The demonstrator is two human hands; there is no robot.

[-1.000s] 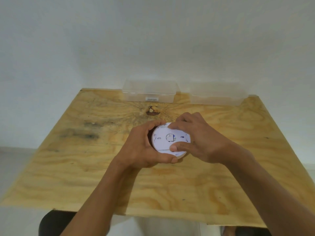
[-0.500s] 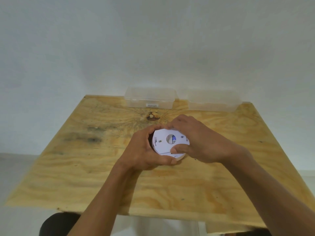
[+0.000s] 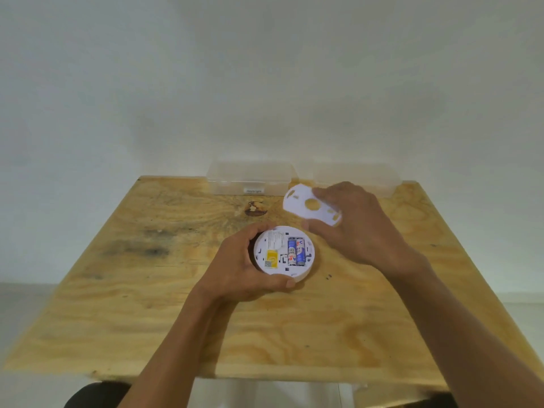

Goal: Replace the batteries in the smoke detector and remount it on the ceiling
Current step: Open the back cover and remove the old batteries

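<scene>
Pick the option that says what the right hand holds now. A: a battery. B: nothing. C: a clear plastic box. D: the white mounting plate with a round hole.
D: the right hand grips the white mounting plate, lifted off the smoke detector, whose batteries show in the left hand.

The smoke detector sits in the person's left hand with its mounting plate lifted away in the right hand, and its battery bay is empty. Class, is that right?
Not quite. The head view shows the battery bay is not empty: two batteries lie side by side in the smoke detector. The rest stands: the left hand holds it, and the right hand holds the mounting plate away.
</scene>
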